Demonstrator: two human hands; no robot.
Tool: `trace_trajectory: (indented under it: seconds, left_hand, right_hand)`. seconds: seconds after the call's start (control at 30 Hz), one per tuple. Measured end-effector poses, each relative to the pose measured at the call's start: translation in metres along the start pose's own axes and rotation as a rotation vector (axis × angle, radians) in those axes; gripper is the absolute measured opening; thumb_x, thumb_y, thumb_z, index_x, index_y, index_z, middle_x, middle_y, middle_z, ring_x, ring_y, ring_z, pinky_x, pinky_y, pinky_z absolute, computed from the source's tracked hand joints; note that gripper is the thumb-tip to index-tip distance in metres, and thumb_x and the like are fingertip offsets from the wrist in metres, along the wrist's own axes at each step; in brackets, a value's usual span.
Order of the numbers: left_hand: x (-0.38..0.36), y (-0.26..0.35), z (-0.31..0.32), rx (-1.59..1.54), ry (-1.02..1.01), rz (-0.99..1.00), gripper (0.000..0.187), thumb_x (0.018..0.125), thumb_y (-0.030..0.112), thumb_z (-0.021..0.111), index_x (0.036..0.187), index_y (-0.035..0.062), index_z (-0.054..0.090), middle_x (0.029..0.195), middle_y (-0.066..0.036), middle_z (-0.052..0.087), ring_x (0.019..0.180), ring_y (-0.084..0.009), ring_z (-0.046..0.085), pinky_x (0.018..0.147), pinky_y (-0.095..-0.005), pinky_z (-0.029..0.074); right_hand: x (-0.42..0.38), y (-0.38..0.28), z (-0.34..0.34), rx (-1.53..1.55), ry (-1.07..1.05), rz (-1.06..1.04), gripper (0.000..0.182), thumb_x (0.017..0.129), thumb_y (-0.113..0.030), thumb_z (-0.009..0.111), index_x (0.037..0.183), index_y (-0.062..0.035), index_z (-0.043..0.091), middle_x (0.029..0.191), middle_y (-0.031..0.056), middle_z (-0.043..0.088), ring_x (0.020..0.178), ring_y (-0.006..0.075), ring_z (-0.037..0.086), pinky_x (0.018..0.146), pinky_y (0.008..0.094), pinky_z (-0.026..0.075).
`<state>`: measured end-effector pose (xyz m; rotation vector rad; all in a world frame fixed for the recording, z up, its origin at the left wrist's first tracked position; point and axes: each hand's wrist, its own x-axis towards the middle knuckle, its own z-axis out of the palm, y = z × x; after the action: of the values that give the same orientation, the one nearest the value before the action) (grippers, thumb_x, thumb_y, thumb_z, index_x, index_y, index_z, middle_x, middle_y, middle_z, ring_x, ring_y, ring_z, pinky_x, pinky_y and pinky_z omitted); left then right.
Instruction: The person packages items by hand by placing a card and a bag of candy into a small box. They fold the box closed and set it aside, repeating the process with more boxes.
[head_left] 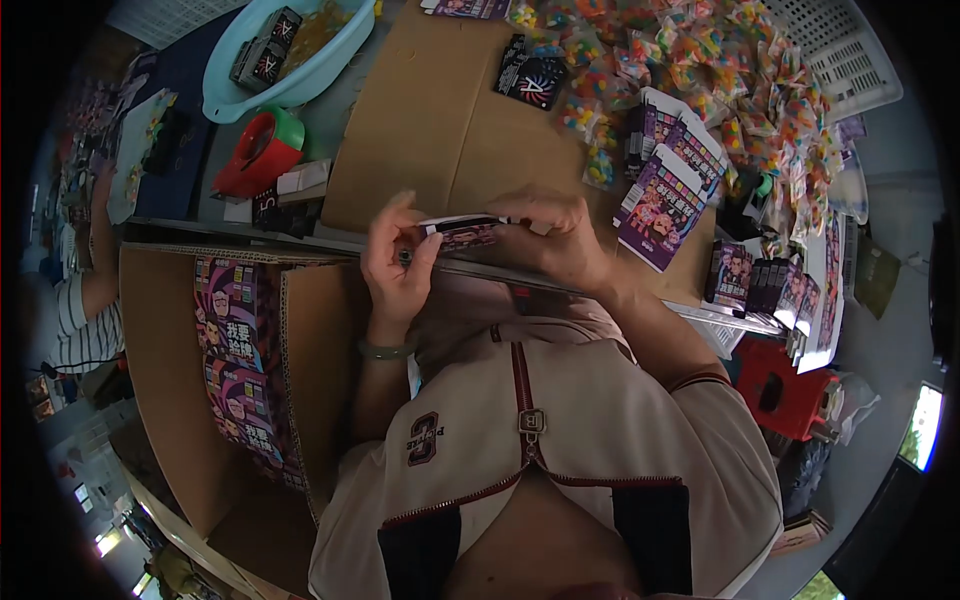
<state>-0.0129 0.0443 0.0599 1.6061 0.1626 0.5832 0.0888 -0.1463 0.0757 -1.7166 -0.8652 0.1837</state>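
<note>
Between my two hands, over the near edge of the table, is a small printed purple box (468,234) with a white edge along its top. My left hand (396,252) grips its left end, thumb in front and fingers behind. At the box's right end, my right hand (560,238) has its fingers bent against it; part of the box is hidden there. Flat purple printed cartons (660,208) lie on the cardboard to the right of my right hand. A black card pack (530,76) with a starburst print lies farther back.
Many small bags of colourful candy (690,60) cover the back right. At back left are a blue basin (222,85) and a red tape dispenser (262,160). A large cardboard box (165,390) holding purple packages (240,360) stands at left. Another person's arm (100,240) shows far left.
</note>
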Motion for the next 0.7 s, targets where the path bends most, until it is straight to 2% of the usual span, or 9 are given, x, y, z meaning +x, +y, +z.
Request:
trace_trajectory:
  seconds: [0.03,0.1,0.13,0.27,0.33,0.47,0.53,0.67,0.7]
  left_hand:
    - [0.005,-0.001,-0.004,-0.004,-0.008,0.006,0.015,0.08,-0.004,0.068,0.094,-0.0006,0.064,0.097,-0.01,0.064,0.079,-0.0142,0.06,0.068,-0.0253,0.05]
    - [0.014,-0.005,-0.013,0.289,-0.188,0.408,0.016,0.076,-0.006,0.069,0.09,-0.0003,0.066,0.096,-0.011,0.064,0.079,-0.0153,0.061,0.065,-0.0247,0.05]
    - [0.014,-0.005,-0.013,0.286,-0.189,0.411,0.016,0.076,-0.006,0.069,0.09,-0.0003,0.066,0.096,-0.011,0.064,0.079,-0.0153,0.061,0.065,-0.0247,0.05]
    - [0.018,0.02,-0.01,0.173,-0.259,0.274,0.017,0.072,-0.006,0.071,0.087,0.0,0.066,0.093,-0.011,0.064,0.077,-0.0172,0.062,0.063,-0.0252,0.05]
    - [0.017,0.024,-0.009,0.147,-0.282,0.236,0.016,0.072,-0.005,0.072,0.086,-0.0001,0.066,0.092,-0.011,0.065,0.075,-0.0173,0.063,0.061,-0.0254,0.05]
    - [0.015,0.016,-0.007,0.381,-0.25,0.362,0.02,0.074,-0.003,0.073,0.093,0.0003,0.069,0.089,-0.01,0.066,0.071,-0.0174,0.064,0.059,-0.027,0.051]
    - [0.013,0.014,-0.008,0.481,-0.213,0.417,0.021,0.076,-0.003,0.073,0.096,0.0004,0.069,0.088,-0.01,0.067,0.071,-0.0174,0.064,0.059,-0.0274,0.051]
    - [0.012,0.009,-0.008,0.371,-0.196,0.375,0.021,0.079,-0.003,0.072,0.1,-0.0002,0.069,0.088,-0.01,0.067,0.072,-0.0185,0.065,0.061,-0.0276,0.052]
    - [0.012,0.009,-0.008,0.357,-0.191,0.375,0.02,0.08,-0.003,0.071,0.1,-0.0004,0.069,0.089,-0.011,0.067,0.073,-0.019,0.065,0.062,-0.0273,0.053]
  right_hand:
    - [-0.001,0.007,0.0,-0.072,-0.019,-0.201,0.027,0.074,0.001,0.074,0.1,-0.0032,0.069,0.1,0.0114,0.068,0.086,0.0249,0.067,0.073,0.0331,0.053]
    - [-0.006,0.009,0.0,-0.175,-0.019,-0.265,0.026,0.074,0.0,0.074,0.1,-0.0031,0.069,0.101,0.0112,0.068,0.086,0.0258,0.067,0.073,0.0335,0.054]
    - [-0.008,0.008,-0.001,-0.27,-0.025,-0.327,0.025,0.074,0.0,0.074,0.099,-0.003,0.069,0.102,0.0109,0.067,0.086,0.0268,0.067,0.073,0.034,0.054]
    - [-0.002,-0.008,-0.008,-0.284,-0.038,-0.407,0.025,0.073,-0.002,0.075,0.097,-0.0029,0.069,0.104,0.0103,0.067,0.087,0.0281,0.066,0.072,0.0356,0.054]
    - [0.0,-0.016,-0.009,-0.308,-0.164,-0.329,0.024,0.073,-0.003,0.075,0.096,-0.0021,0.068,0.099,0.0107,0.068,0.084,0.0271,0.067,0.07,0.0362,0.054]
    - [0.008,-0.015,-0.009,-0.264,-0.157,-0.217,0.021,0.074,-0.003,0.075,0.095,-0.0028,0.069,0.093,0.0107,0.068,0.08,0.0255,0.067,0.067,0.035,0.054]
    - [0.012,-0.012,-0.008,-0.099,-0.183,-0.058,0.017,0.076,-0.004,0.074,0.093,-0.0041,0.071,0.089,0.011,0.069,0.078,0.0244,0.067,0.067,0.0336,0.054]
    - [0.006,-0.006,0.001,-0.038,-0.093,-0.059,0.011,0.076,-0.008,0.073,0.087,-0.006,0.071,0.087,0.0082,0.068,0.073,0.0255,0.065,0.06,0.0358,0.052]
    - [0.003,0.0,0.004,-0.094,-0.045,-0.163,0.014,0.076,-0.01,0.074,0.089,-0.0068,0.071,0.092,0.0088,0.068,0.074,0.026,0.066,0.062,0.036,0.052]
